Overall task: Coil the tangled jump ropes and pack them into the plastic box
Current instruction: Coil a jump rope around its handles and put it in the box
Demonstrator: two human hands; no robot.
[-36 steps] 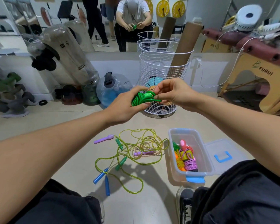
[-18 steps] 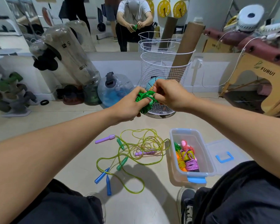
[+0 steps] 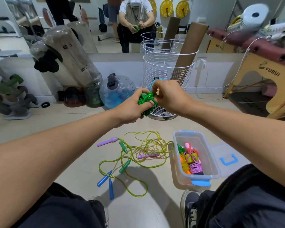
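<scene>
Both hands are now bunching the coiled green plastic jump rope (image 3: 146,102) tighter; left hand (image 3: 132,107) is gripping it, right hand (image 3: 169,96) pinching its end (tuck firmly); clear plastic box (image 3: 209,162) is waiting below.

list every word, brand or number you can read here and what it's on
"FURUI" on the tan wooden bench frame.
"5" on the clear plastic water bag, with a small label beside it too blurred to read.
Print on the brown cardboard box: too blurred to be sure of.
Scale marks on the round blue water jug: too small to read.
</scene>
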